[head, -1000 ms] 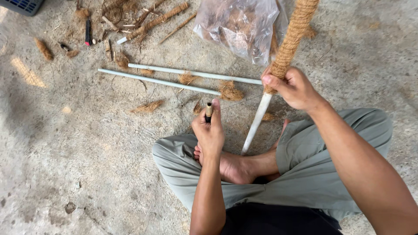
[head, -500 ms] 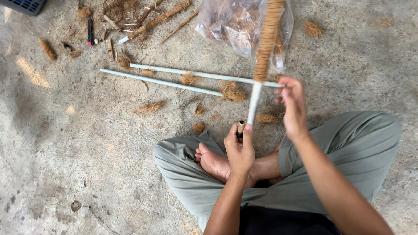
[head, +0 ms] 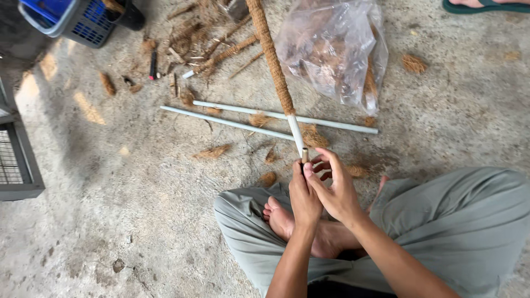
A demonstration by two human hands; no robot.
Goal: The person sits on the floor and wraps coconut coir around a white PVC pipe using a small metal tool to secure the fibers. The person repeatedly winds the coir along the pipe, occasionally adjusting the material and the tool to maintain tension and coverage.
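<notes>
at far left a grey cage frame [head: 19,165] and a blue basket [head: 72,19] edged the bare concrete floor [head: 110,209], which gave open room. two thin white pipes [head: 232,122] lay among coir scraps [head: 212,152]. the left hand [head: 305,198] was clenched round the bare lower end of the coir-wrapped pole [head: 273,60], which rose tilted from above the crossed legs toward the top edge. it looked light and stiff, its fibre rough and grippy, the white end smoother, so that end suited the hold. the right hand [head: 335,190] cupped the same end, fingers curled. right of it sat a clear plastic bag [head: 334,52], near enough to snag.
</notes>
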